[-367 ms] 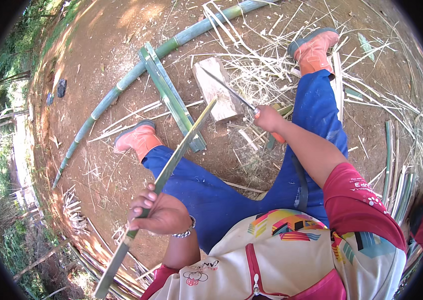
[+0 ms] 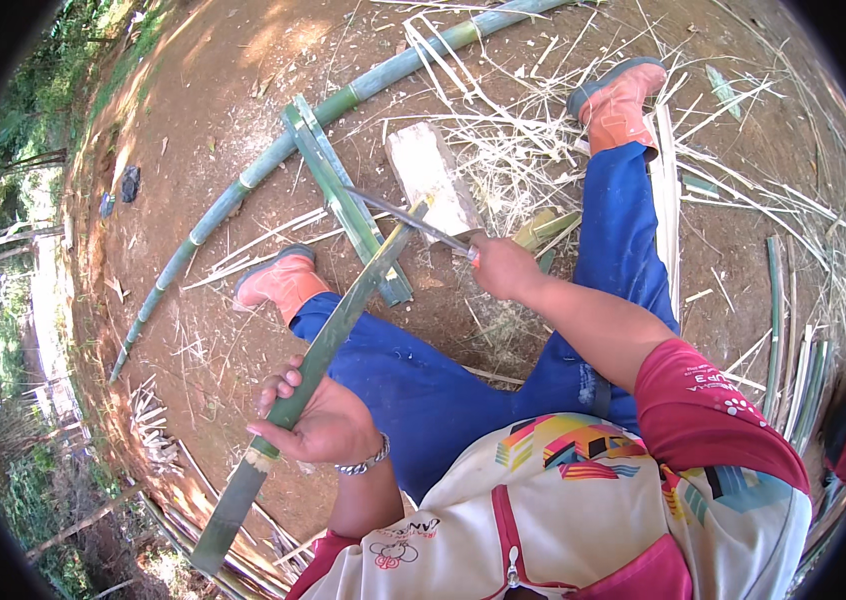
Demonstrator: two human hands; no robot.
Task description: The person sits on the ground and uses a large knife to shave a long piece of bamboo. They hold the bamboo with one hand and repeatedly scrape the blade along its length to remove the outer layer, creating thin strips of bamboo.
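My left hand point(image 2: 319, 415) is closed round a flat green bamboo strip point(image 2: 315, 358), which slants from low left up to the middle. In my right hand point(image 2: 505, 267) is the handle of a knife point(image 2: 406, 214) with a long narrow blade. That blade points left and crosses the strip's far end; whether it is cutting into the bamboo I cannot tell. Just beyond lies a pale wooden block point(image 2: 431, 178) on the ground. Split green bamboo pieces point(image 2: 341, 190) lie left of the block, one end against a long bamboo pole.
The long green bamboo pole point(image 2: 263, 163) curves across the far ground. Thin pale shavings point(image 2: 513, 140) are heaped beyond the block. My legs in blue trousers point(image 2: 623, 210) spread to both sides, with orange boots point(image 2: 621, 105). More bamboo strips point(image 2: 805, 390) lie at the right.
My right hand has moved left and slightly nearer, bringing the knife blade across the strip's far end. The strip has turned in my left hand, showing more of its broad green face.
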